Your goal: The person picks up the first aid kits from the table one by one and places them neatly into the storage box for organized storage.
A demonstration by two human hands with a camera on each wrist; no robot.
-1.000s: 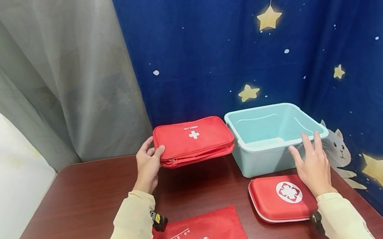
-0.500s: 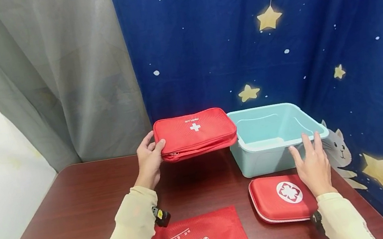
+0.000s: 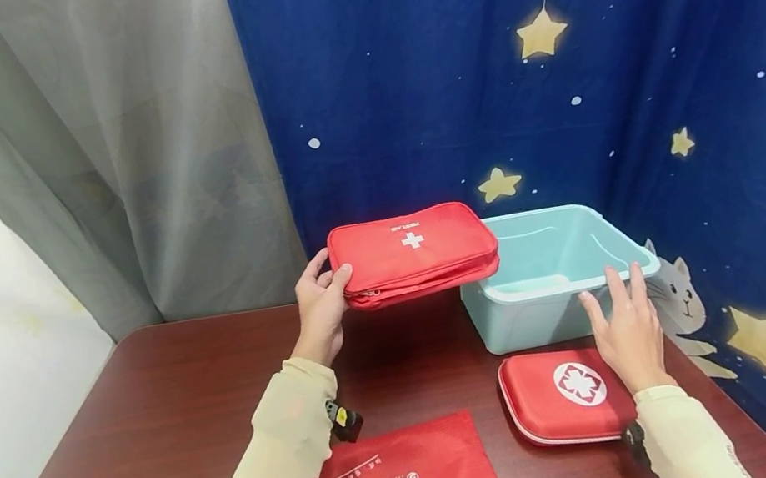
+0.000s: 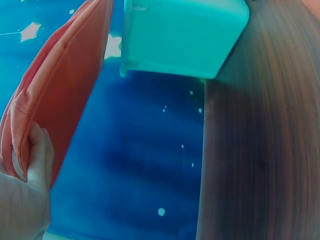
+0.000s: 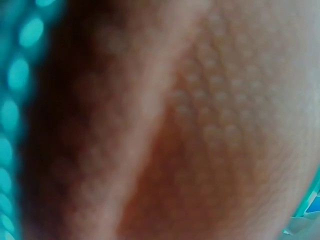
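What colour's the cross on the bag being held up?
White: the cross on the red bag, clearest in the head view.

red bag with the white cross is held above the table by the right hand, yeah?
Wrong hand: the head view shows the left hand holding the red bag with the white cross above the table; the right hand is at the bin rim.

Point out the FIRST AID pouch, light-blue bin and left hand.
FIRST AID pouch (image 3: 415, 257), head view: top panel, below the cross.
light-blue bin (image 3: 535, 322), head view: outer front wall.
left hand (image 3: 321, 310), head view: middle of the hand.
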